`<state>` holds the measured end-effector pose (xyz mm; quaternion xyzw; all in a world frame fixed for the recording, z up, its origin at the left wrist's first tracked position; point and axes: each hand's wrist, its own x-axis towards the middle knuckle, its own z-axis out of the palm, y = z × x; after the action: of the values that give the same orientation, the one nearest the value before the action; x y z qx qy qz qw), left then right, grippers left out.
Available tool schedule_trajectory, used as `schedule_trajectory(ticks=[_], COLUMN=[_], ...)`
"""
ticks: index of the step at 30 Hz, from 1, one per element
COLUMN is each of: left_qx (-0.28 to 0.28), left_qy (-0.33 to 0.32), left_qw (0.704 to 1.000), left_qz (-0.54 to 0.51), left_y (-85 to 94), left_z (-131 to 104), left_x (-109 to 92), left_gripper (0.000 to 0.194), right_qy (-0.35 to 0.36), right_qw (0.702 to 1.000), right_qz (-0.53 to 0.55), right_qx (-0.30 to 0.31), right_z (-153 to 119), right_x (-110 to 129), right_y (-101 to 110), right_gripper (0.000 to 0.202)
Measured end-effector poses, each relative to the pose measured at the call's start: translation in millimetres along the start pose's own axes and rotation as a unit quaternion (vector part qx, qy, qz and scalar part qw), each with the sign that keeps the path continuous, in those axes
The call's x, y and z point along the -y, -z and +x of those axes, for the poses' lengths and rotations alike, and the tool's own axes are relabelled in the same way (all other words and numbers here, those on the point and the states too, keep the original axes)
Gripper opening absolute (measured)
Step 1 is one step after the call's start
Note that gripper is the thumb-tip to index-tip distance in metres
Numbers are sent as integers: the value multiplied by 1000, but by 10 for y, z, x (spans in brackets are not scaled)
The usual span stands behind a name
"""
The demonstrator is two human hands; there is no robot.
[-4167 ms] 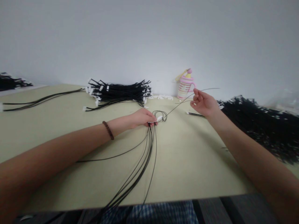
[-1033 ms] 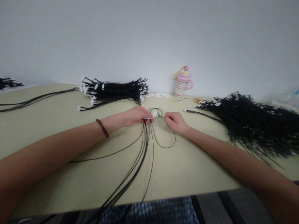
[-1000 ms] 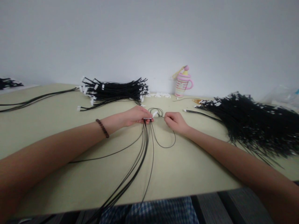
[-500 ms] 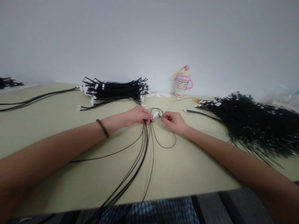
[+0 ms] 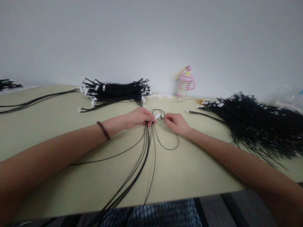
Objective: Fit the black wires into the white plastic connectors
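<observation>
At the middle of the table, my left hand is closed on a white connector with black wires. Several of the wires hang from below its fingertips and run down over the front table edge. One wire leaves toward the left under my forearm. To the right, my right hand is closed in a pinch on the end of a thin black wire that loops between the two hands. The wire's tip is hidden by the fingers. Another loop sags below my right hand onto the table.
A bundle of black cables with white connectors lies at the back left. Loose white connectors and a pink striped cup stand along the wall. A large heap of black wires covers the right side. More cables extend leftward.
Almost nothing differs. Both hands keep their place and hold, and the view has shifted very slightly.
</observation>
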<state>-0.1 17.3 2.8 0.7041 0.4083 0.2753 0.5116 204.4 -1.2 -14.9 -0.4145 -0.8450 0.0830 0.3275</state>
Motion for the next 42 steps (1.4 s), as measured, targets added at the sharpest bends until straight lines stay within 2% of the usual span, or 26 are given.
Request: schedule_trajectory(ticks=[10,18,23,34,42], left_qx=[-4,-9,-9,-13,-11], left_qy=[-1,0,-9,-8,-4], left_qw=[1000,1000,999,999,999], left_qz=[21,12,38,38,32], left_y=[-14,-38,-34,-40,-29], left_z=[-12,-26,-20,-24,-23], left_x=[-15,-38,-33,-52,-37], left_gripper=[17,16,18,16,15], right_qy=[21,86,111,96,94], right_qw=[1000,995,994,992,992], right_qz=[-12,-13,20,73,68], right_qx=[2,-49,-11,-34,-49], right_z=[-8,-16,5,57,54], right_x=[18,49,57,62,92], right_y=[12,-6,-1,-38,-54], right_gripper=[17,12,16,19,20])
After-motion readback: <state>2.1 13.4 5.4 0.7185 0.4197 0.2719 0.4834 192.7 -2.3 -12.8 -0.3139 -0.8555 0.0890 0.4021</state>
